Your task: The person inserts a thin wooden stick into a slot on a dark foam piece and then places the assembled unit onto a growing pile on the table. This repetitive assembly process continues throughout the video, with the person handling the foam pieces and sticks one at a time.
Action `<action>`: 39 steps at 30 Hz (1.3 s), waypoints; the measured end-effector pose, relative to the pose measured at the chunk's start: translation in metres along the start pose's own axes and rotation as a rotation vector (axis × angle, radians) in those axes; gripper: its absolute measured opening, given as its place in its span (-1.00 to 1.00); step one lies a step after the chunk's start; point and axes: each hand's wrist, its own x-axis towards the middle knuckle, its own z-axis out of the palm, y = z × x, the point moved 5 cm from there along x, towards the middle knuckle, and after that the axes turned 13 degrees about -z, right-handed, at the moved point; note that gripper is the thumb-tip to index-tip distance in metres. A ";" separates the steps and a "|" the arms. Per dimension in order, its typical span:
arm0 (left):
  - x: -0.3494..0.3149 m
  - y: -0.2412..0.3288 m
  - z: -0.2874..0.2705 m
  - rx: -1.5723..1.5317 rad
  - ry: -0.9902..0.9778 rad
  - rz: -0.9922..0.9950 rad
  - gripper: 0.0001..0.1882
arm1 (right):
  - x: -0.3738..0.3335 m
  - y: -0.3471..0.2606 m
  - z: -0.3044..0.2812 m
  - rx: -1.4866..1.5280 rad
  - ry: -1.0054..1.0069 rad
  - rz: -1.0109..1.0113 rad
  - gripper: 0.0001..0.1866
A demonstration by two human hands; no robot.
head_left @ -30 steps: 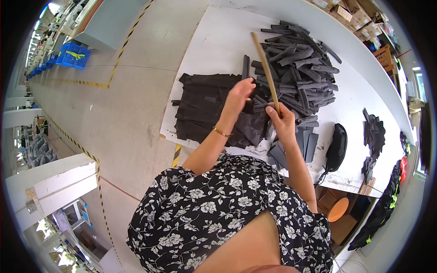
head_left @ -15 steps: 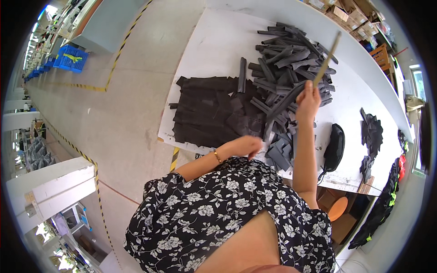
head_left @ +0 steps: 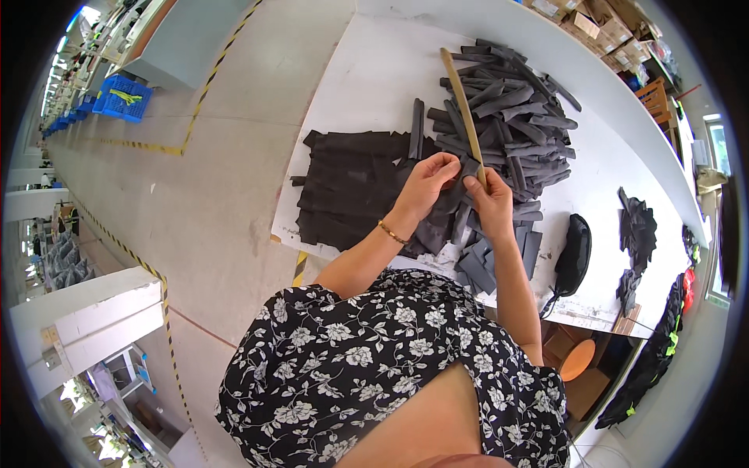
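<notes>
Stick (head_left: 464,117) fills the closed right hand (head_left: 493,206); left hand (head_left: 423,186) (loosely curled) alongside.

You can read no text or number here; the faint marks (head_left: 290,232) near the left corner of your table (head_left: 359,70) are too small to make out; the cartons (head_left: 612,35) (up at your right) are illegible too; the tape (head_left: 175,150) shows you black-and-yellow stripes.
</notes>
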 end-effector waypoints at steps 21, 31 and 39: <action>-0.057 0.022 -0.194 1.670 0.570 0.495 -0.84 | 0.020 0.027 -0.076 -0.565 -0.131 -0.143 -0.71; -0.041 0.051 -0.191 1.465 0.411 0.403 -0.86 | -0.057 0.063 -0.013 -0.449 -0.540 0.114 -0.75; -0.043 0.059 -0.183 1.412 0.435 0.406 -0.87 | -0.052 0.056 -0.015 -0.426 -0.518 0.129 -0.75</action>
